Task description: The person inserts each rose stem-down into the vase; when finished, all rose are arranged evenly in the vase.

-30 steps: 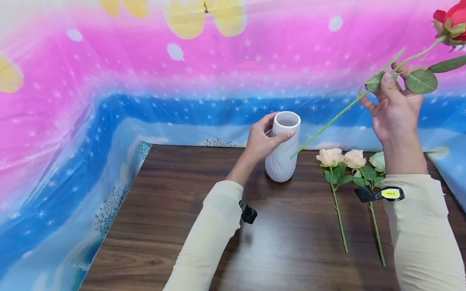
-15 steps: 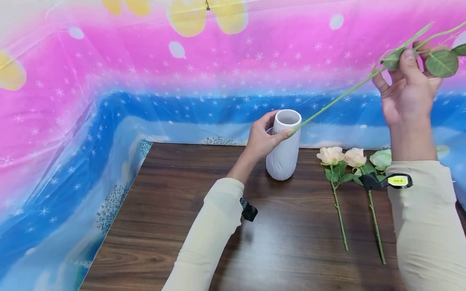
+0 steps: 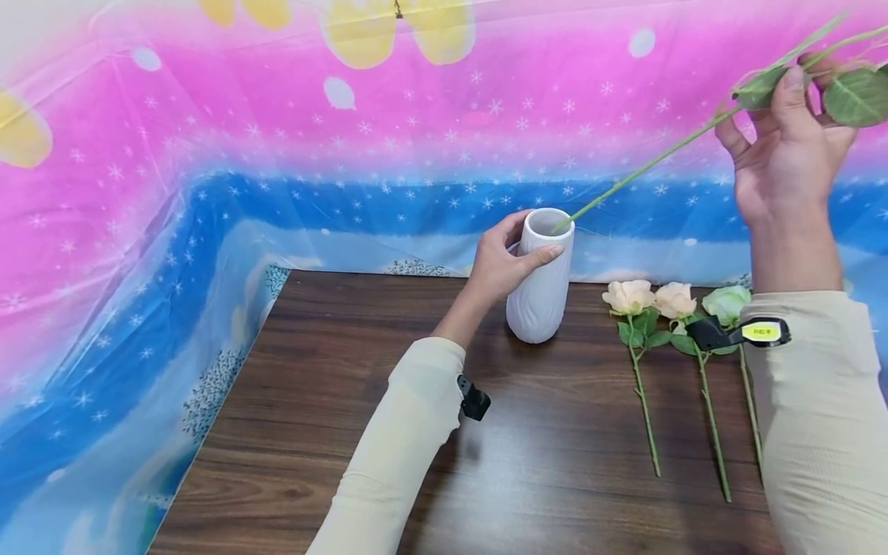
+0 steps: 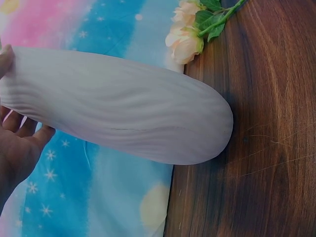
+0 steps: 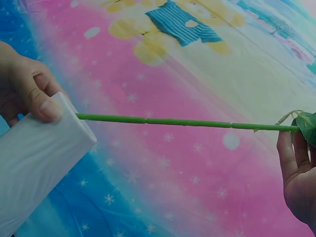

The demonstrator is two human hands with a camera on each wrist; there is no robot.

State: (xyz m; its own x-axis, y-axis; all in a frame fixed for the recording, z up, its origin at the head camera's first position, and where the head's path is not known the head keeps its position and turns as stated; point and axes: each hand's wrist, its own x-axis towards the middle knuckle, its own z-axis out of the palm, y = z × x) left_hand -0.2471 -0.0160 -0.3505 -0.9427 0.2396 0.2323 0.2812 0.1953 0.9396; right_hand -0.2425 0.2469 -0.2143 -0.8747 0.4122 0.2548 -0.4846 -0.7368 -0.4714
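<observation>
A white vase (image 3: 537, 301) with a wavy relief stands upright near the back edge of the table. My left hand (image 3: 502, 258) grips it just below the rim, thumb across the front. Up at the right, my right hand (image 3: 791, 154) pinches the green stem of a rose (image 3: 645, 166) among its leaves. The stem slants down to the left, and its lower tip is inside the vase mouth. In the head view the bloom lies beyond the frame edge. The right wrist view shows the stem (image 5: 187, 122) running from the vase opening to the fingers.
On the wooden table (image 3: 333, 401), right of the vase, lie two peach roses (image 3: 627, 297) (image 3: 675, 301) and a pale green rose (image 3: 726, 304), partly hidden by the right sleeve. A printed cloth (image 3: 388, 139) hangs behind the table.
My right hand has moved up and right with the rose, whose bloom has left the head view. The stem tip has gone from in front of the vase into its mouth. The left hand stays.
</observation>
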